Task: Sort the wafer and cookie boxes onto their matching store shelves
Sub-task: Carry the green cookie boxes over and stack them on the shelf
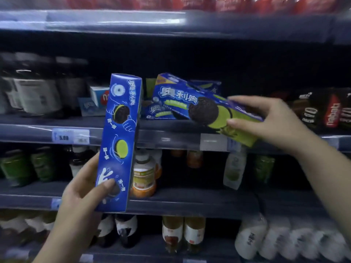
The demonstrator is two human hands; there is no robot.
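My left hand (86, 188) grips the lower end of a tall blue cookie box (121, 133) held upright in front of the shelves, its narrow printed side facing me. My right hand (266, 120) holds the right end of a second blue and green cookie box (199, 107), tilted, with its left end over the middle shelf (171, 128). Behind that box, more matching blue cookie boxes (161, 111) lie on the same shelf.
Dark jars (38, 86) stand at the left of the middle shelf and dark snack packs (322, 111) at its right. A price tag (70, 136) is on the shelf edge. Bottled drinks (144, 175) fill the shelves below. Red packs (190, 2) line the top shelf.
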